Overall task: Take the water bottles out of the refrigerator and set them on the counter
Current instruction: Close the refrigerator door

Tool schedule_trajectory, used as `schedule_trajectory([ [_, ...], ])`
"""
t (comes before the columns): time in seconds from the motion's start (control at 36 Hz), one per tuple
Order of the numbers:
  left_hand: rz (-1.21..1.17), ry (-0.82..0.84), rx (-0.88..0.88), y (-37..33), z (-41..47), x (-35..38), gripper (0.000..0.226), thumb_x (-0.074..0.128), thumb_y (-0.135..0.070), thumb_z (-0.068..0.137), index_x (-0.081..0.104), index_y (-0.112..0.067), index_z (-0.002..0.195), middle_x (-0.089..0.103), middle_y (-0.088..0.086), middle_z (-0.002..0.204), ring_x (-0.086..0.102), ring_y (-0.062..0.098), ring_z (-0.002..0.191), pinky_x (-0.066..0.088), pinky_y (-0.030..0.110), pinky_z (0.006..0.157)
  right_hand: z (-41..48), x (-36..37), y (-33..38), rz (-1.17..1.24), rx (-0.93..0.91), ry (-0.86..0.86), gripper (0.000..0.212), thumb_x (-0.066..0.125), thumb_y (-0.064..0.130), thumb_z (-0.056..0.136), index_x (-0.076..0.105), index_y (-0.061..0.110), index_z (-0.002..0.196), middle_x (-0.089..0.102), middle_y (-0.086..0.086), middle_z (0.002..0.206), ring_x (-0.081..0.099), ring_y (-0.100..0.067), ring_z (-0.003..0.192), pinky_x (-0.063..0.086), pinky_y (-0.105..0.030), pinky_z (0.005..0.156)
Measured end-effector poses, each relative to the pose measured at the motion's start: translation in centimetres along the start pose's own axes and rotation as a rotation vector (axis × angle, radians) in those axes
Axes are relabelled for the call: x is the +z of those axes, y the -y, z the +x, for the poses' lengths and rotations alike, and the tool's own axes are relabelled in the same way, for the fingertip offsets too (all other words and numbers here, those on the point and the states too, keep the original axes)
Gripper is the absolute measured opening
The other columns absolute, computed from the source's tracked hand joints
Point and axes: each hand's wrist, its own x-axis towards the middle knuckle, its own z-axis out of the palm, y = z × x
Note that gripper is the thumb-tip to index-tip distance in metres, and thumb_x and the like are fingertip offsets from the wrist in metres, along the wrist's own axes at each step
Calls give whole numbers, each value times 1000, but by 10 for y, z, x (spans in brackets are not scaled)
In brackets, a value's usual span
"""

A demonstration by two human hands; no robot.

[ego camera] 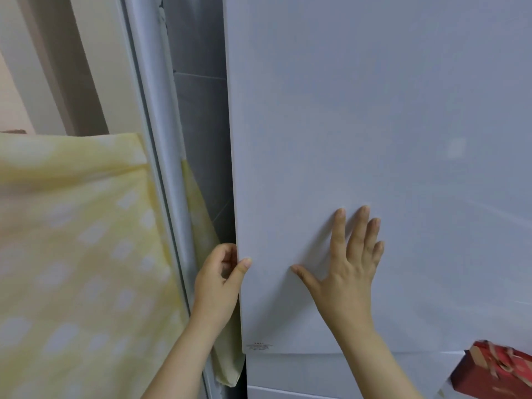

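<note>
- Nearest to me, at the lower right, the corner of a red box (498,367) pokes into view in front of the refrigerator. I cannot tell what it rests on, so I'd keep my right elbow away from it.
- My left hand (218,283) is on the left edge of the upper refrigerator door (374,125). Its fingers (230,254) are curled round behind the edge, with the thumb pressed on the front face, so it is clamped on the door.
- My right hand (345,269) lies flat on the door face just right of the left one, fingers straight and spread, holding nothing.
- The door looks shut or barely cracked, so I judge the step in hand to be opening it. To do it well, I'd pull from the left hand's hooked fingers and ease off the flat right palm, which otherwise presses against the pull.
- The yellow patterned cloth (72,240) hangs just left of the door edge, with a fold in the gap beside my left wrist. I'd swing the door slowly so it doesn't catch.
- Beyond the gap is a grey tiled wall (198,110).
- 0 water bottles are in view. I judge they sit behind this door. The worktop is also out of sight.
</note>
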Motion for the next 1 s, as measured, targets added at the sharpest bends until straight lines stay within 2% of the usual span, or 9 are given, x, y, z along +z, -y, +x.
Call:
schedule_trajectory([
  [0.17, -14, 16, -5, 5, 18, 6, 9, 63, -24, 90, 59, -30, 94, 71, -8, 91, 67, 2, 78, 52, 22, 68, 8, 13, -4, -23, -13, -24, 125, 79, 45, 72, -14, 29, 152, -29, -1, 158, -20, -30, 148, -5, -55, 118],
  [0.31, -31, 18, -3, 8, 28, 9, 12, 63, -22, 91, 57, -33, 92, 70, -9, 90, 66, 0, 78, 50, 15, 64, 13, 21, -7, -45, -15, -41, 127, 81, 42, 71, -16, 29, 152, -29, -1, 158, -19, -31, 148, -12, -48, 117],
  [0.53, -16, 23, -10, 13, 41, 15, 11, 61, -23, 92, 57, -33, 93, 70, -10, 92, 66, 1, 78, 52, 22, 69, 21, 32, -9, -80, -14, -69, 125, 82, 40, 71, -12, 26, 153, -29, -1, 158, -21, -30, 147, -13, -48, 117],
  [0.72, -8, 28, 6, 14, 49, 18, 17, 60, -19, 93, 56, -35, 91, 68, -12, 90, 64, -2, 78, 49, 9, 63, 25, 37, -11, -104, -5, -77, 125, 82, 39, 71, -11, 26, 153, -30, -1, 158, -24, -28, 147, -11, -49, 116],
  [1.0, -6, 16, -2, 17, 55, 21, 16, 61, -21, 92, 56, -36, 89, 68, -14, 91, 65, 3, 79, 50, 19, 67, 26, 41, -12, -110, -3, -83, 123, 82, 38, 71, -9, 25, 154, -28, -2, 159, -23, -28, 147, -11, -49, 116],
])
